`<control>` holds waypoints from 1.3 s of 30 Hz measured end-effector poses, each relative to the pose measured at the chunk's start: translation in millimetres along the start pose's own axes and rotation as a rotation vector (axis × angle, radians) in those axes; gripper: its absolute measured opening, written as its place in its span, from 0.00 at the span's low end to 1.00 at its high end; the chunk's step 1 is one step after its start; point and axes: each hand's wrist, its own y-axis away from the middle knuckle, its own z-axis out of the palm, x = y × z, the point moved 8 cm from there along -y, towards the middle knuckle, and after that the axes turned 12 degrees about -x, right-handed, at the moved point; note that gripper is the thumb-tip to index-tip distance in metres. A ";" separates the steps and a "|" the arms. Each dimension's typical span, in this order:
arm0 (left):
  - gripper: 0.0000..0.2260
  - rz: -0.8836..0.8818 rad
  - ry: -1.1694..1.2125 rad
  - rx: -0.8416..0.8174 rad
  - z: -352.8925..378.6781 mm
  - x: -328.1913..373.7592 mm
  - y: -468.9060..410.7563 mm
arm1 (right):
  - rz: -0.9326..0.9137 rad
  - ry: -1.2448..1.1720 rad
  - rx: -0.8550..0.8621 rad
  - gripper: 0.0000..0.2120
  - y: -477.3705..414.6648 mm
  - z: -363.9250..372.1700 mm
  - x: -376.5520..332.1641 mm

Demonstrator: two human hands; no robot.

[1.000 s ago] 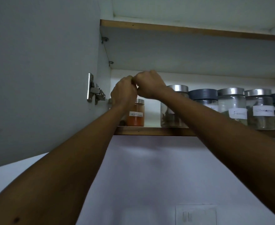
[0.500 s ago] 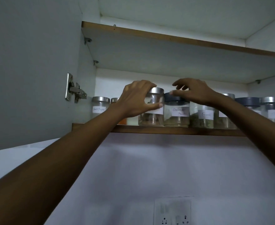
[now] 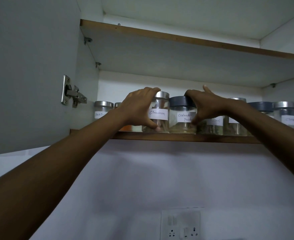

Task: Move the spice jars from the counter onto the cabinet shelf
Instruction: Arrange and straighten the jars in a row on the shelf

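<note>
We look up at an open cabinet door, flat and grey, far left of the cinnamon jar. Above that jar runs an upper shelf with a wood-edged front. Beneath it lies the cabinet shelf, a brown wooden board that carries the whole row.

Our left hand grips the cinnamon jar. Its fingers curl over the brushed steel lid and its thumb presses the glass near the base. Our right hand clasps the coriander jar, which touches the cinnamon jar's right side. Fingers wrap the dark plastic lid, the thumb pinches low on the glass, and one finger sticks up free.

Both jars stand upright on the shelf, long axis vertical. They are clear glass cylinders, and their white handwritten labels face us.

Right of the cinnamon jar, past the coriander jar, more labelled jars line up. To its left stands a steel-lidded black pepper jar.

Well below the cinnamon jar sits a white socket plate. Far to the jar's left is a metal hinge.
</note>
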 end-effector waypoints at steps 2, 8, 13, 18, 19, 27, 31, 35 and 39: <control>0.51 -0.001 0.012 0.000 1.0 -2.3 -0.8 | -0.013 0.011 -0.005 0.31 -1.9 -1.2 -4.2; 0.51 -0.046 -0.019 -0.018 9.9 -12.2 -4.4 | -0.027 0.023 -0.033 0.33 -17.6 3.9 -10.6; 0.53 -0.120 0.037 -0.098 26.4 -31.0 -10.1 | -0.015 -0.003 -0.068 0.33 -30.5 8.6 -15.2; 0.53 -0.161 0.032 -0.216 36.6 -45.0 -16.9 | 0.018 -0.004 -0.097 0.34 -49.2 16.9 -15.6; 0.53 -0.169 0.035 -0.239 38.4 -48.5 -18.8 | 0.024 0.003 -0.103 0.34 -54.1 18.4 -15.9; 0.43 -0.268 -0.036 -0.462 53.8 -83.3 -40.8 | 0.075 0.030 -0.161 0.36 -93.3 36.5 -21.5; 0.35 -0.334 -0.040 -0.494 59.9 -97.9 -48.6 | 0.084 0.035 -0.179 0.36 -110.6 44.4 -21.9; 0.38 -0.420 -0.015 -0.569 71.9 -107.9 -51.1 | 0.096 0.033 -0.194 0.39 -126.6 54.5 -21.1; 0.42 -0.508 -0.036 -0.547 82.0 -125.3 -59.1 | 0.106 0.036 -0.215 0.40 -137.4 61.0 -19.9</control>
